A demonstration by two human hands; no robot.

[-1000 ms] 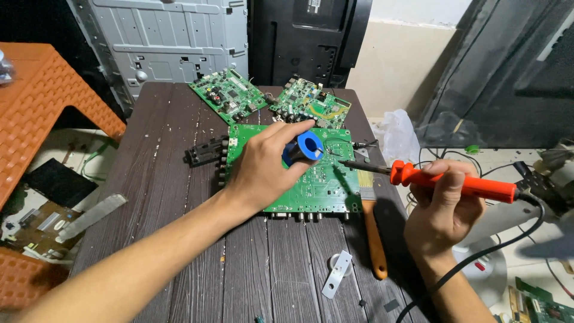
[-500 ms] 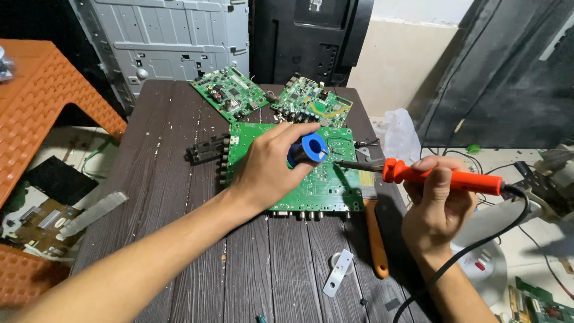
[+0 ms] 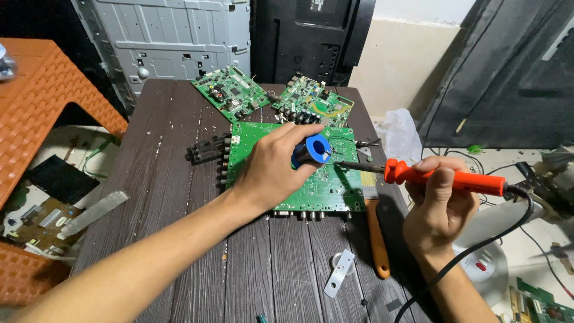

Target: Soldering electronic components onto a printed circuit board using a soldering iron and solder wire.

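Green fibreglass is what the work is centring on: a large green circuit board (image 3: 299, 173) is lying flat on the dark wooden table (image 3: 161, 179), and the left hand (image 3: 272, 170) is resting on it while pinching a blue solder spool (image 3: 311, 151) between thumb and fingers, the spool sitting just above the board's middle. The right hand (image 3: 439, 206) is wrapping closed around the orange handle of a soldering iron (image 3: 442, 178), whose dark tip is pointing left and meeting the board just beside the spool, so the step in hand looks like soldering a joint, with iron and solder being brought to one spot. Whether the tip is truly touching a pad is too fine to tell. The next move seems to be calling for a steady iron and a careful feed of solder wire onto the heated joint, without the left fingers straying toward the tip. Two smaller green boards (image 3: 230, 93) are lying at the far end of the table, and an orange-handled tool (image 3: 376, 239) is lying near the right wrist.
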